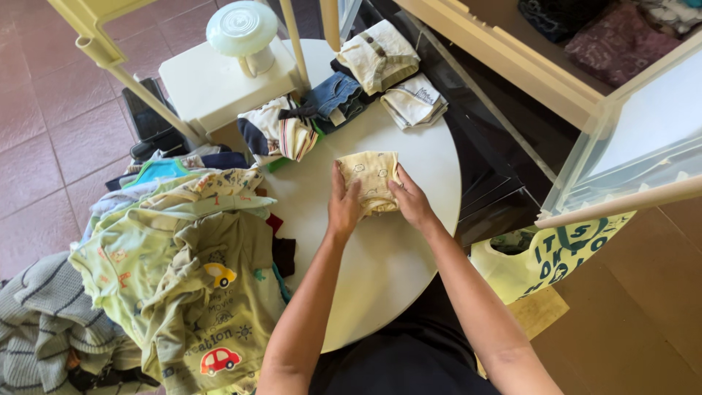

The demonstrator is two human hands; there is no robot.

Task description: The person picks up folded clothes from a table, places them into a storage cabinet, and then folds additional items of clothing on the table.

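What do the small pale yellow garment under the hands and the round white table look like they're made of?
The small pale yellow printed garment looks like soft knit cotton: matte, folding limply. The round white table looks like smooth painted wood or laminate, faintly glossy; which one is unclear.

Round white table (409, 278), as I saw it from the head camera. Lying on it: one small folded yellow printed garment (371, 183) near the middle; folded pieces along the far edge, namely a cream one (378, 55), a white one (414, 100), denim (334, 95) and a striped one (281, 132). A heap of unfolded green and olive children's clothes (190, 271) overhung its left side.
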